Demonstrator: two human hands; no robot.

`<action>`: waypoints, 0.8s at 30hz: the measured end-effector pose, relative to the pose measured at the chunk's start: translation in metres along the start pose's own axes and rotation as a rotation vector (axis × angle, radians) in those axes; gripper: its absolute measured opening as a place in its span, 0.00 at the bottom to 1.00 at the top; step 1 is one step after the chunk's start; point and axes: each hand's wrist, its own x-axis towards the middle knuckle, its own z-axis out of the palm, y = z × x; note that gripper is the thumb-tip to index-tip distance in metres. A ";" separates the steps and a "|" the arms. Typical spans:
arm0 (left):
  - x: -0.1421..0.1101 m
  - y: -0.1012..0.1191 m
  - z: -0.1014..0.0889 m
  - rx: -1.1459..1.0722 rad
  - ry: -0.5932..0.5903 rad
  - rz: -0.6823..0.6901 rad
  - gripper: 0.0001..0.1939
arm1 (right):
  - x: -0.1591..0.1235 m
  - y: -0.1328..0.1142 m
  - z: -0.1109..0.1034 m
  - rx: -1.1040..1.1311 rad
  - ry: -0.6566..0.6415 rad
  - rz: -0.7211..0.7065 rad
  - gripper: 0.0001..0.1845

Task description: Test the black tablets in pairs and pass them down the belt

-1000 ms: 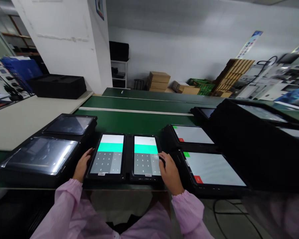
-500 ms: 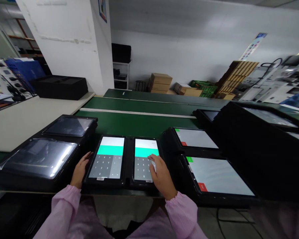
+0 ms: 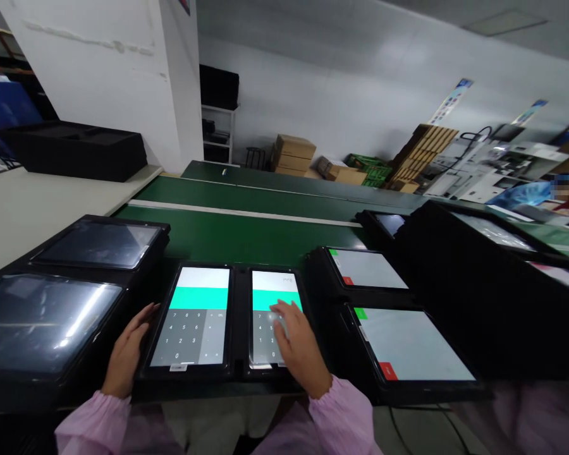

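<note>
Two tablets lie side by side in a black foam tray (image 3: 240, 316), each lit with a calculator keypad under a green band. My left hand (image 3: 128, 351) rests with fingers stretched along the outer side of the left tablet (image 3: 189, 298), holding nothing. Over the screen of the right tablet (image 3: 264, 357) is my right hand (image 3: 301, 351), its fingers spread and tips near the top row of keys. Whether a fingertip touches the glass I cannot tell. Small characters show in that tablet's white display area, and my hand hides part of its keypad.
On the left, a tray holds two dark-screened tablets (image 3: 99, 245). To the right are two tablets (image 3: 417, 344) with pale screens and green and red corners. A tall black tray stack (image 3: 459, 297) stands beyond them. A green table surface (image 3: 246, 240) stretches behind; a co-worker's blue sleeve (image 3: 521, 196) shows far right.
My view has shifted, so the tablets appear larger and lower. The characters on the right tablet's display look different. My right hand stays over its keypad, my left beside the other tablet.
</note>
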 end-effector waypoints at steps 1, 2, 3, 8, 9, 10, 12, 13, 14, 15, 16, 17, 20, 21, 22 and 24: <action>0.000 -0.001 0.000 -0.006 0.003 -0.003 0.28 | 0.001 0.007 -0.004 -0.022 0.045 0.051 0.15; 0.000 -0.002 -0.001 -0.014 0.002 -0.005 0.27 | 0.002 0.015 -0.008 -0.046 0.078 0.100 0.15; 0.001 -0.003 -0.002 -0.023 -0.002 -0.007 0.27 | 0.003 0.022 -0.011 -0.067 0.091 0.137 0.15; 0.003 -0.007 -0.004 -0.051 0.003 -0.027 0.28 | 0.003 0.033 -0.011 -0.061 0.044 0.128 0.16; 0.003 -0.007 -0.004 -0.050 0.002 -0.029 0.28 | 0.002 0.032 -0.010 -0.056 0.029 0.112 0.16; 0.004 -0.007 -0.004 -0.047 0.000 -0.029 0.28 | 0.002 0.031 -0.008 -0.057 0.018 0.104 0.16; 0.003 -0.007 -0.004 -0.039 -0.002 -0.031 0.28 | 0.002 0.030 -0.006 -0.076 0.029 0.130 0.15; 0.003 -0.007 -0.004 -0.039 -0.004 -0.032 0.28 | 0.002 0.030 -0.007 -0.091 0.050 0.157 0.15; 0.003 -0.007 -0.004 -0.041 -0.006 -0.032 0.29 | 0.002 0.031 -0.007 -0.104 0.071 0.185 0.15; 0.003 -0.006 -0.004 -0.040 -0.006 -0.029 0.30 | 0.002 0.032 -0.007 -0.110 0.087 0.207 0.15; 0.003 -0.007 -0.004 -0.033 -0.006 -0.021 0.30 | 0.002 0.032 -0.008 -0.107 0.089 0.213 0.16; 0.003 -0.007 -0.004 -0.018 -0.005 -0.011 0.31 | 0.002 0.031 -0.008 -0.094 0.077 0.205 0.16; 0.006 -0.012 -0.006 0.029 -0.005 0.013 0.30 | 0.003 0.028 -0.007 -0.040 0.034 0.152 0.17; 0.007 -0.014 -0.006 0.031 -0.014 0.015 0.30 | 0.002 0.027 -0.007 -0.027 0.043 0.149 0.17; 0.008 -0.016 -0.007 0.026 -0.024 0.011 0.29 | 0.001 0.026 -0.007 -0.016 0.069 0.160 0.17; 0.011 -0.017 -0.009 -0.002 -0.038 -0.007 0.30 | -0.001 0.025 -0.008 0.013 0.143 0.207 0.18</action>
